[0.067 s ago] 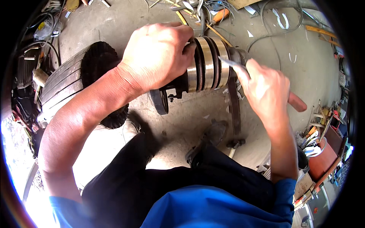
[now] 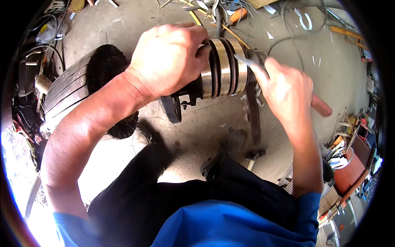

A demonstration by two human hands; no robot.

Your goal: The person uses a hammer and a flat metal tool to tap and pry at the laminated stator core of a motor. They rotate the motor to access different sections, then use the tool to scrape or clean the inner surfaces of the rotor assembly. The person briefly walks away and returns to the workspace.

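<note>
gray floor [image 2: 197, 133] lies under your work. your right hand [image 2: 286, 88] grips a red-handled tool [image 2: 321, 106] — best keep its tip steady at the shiny drum [image 2: 224, 74], between your hands. your left hand [image 2: 166, 59] covers its left end — how tightly, i can't tell. an orange thing [image 2: 238, 15] lies beyond.

Both arms [image 2: 94, 111] reach forward, left hand [image 2: 168, 59] curled, right hand [image 2: 288, 90] clenched.

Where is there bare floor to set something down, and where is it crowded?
Bare floor lies between the right hand and the clutter along the right edge, and left of the cables, beyond the tire. A smaller patch sits between the metal cylinder and the shoes. Crowded: around those cables and both side edges.
</note>
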